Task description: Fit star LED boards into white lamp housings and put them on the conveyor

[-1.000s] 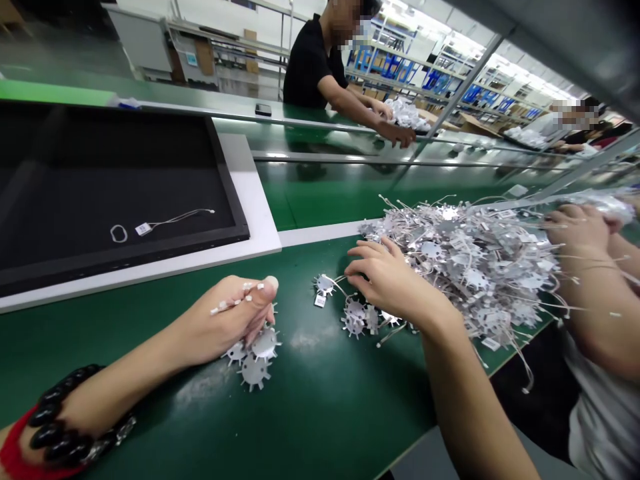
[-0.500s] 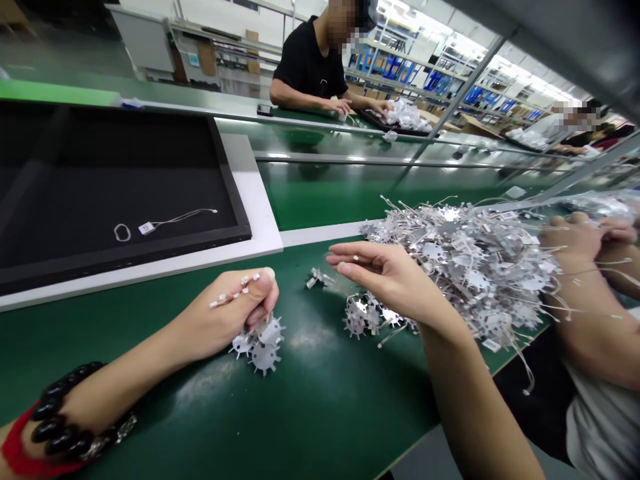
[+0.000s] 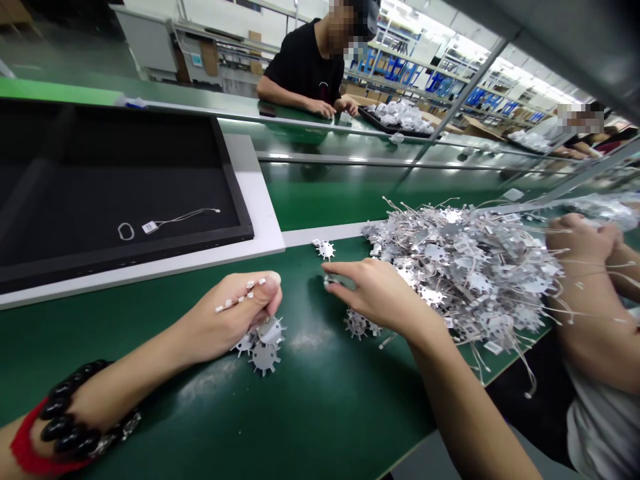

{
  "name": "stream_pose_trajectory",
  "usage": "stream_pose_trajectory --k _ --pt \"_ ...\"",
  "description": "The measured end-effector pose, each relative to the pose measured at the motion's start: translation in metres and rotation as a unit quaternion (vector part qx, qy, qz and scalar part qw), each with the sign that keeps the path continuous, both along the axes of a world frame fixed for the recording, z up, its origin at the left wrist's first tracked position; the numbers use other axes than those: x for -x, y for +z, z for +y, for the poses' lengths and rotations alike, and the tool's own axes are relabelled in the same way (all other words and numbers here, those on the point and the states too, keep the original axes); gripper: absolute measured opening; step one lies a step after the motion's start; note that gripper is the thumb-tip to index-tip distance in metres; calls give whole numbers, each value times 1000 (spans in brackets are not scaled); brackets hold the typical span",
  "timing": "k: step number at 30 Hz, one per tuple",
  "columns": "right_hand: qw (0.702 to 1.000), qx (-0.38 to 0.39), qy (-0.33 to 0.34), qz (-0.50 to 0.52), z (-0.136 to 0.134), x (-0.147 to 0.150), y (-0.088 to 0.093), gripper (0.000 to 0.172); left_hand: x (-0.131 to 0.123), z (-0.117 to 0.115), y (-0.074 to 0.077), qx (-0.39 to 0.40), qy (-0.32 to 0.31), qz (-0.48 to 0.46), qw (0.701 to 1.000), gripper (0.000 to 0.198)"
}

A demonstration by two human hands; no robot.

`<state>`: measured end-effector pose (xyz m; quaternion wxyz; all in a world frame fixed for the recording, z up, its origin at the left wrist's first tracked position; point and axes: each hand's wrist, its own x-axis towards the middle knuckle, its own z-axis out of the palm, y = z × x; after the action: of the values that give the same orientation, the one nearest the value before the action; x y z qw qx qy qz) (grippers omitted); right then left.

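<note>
My left hand [image 3: 243, 303] is closed around a bunch of toothed metal discs [image 3: 264, 347] on thin wires. The discs hang below the fingers, and small white connectors [image 3: 243, 299] stick out above the thumb. To the right, my right hand [image 3: 380, 290] has thumb and forefinger pinched around something small and pale, too unclear to name. Beyond its fingertips one toothed disc [image 3: 326, 250] lies by the white strip. Another disc [image 3: 356, 323] lies partly under the right hand. A large heap of wired toothed discs [image 3: 470, 267] covers the bench to the right.
A black tray [image 3: 245, 223] at the left holds a wired white tag [image 3: 149, 227] and a pale loop [image 3: 126, 231]. Another person's arms [image 3: 583, 267] rest beside the heap on the right. Across the bench a person in black [image 3: 305, 67] handles white pieces near a tray [image 3: 400, 120].
My right hand has drawn its fingertips into a pinch and shifted slightly down and left. The loose disc beyond it now lies farther away, by the white strip. My left hand has barely moved.
</note>
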<state>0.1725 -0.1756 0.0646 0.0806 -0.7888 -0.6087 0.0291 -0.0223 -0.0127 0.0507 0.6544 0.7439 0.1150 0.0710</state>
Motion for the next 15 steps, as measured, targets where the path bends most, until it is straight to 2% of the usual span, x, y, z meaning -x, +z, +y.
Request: stream_pose_trajectory --k 3,15 --pt "1000 0 11 -20 2 -2 -2 22 0 0 1 4 -1 2 1000 61" --pt "997 45 -19 -65 0 -1 1 18 0 -1 1 -3 -1 3 1000 60"
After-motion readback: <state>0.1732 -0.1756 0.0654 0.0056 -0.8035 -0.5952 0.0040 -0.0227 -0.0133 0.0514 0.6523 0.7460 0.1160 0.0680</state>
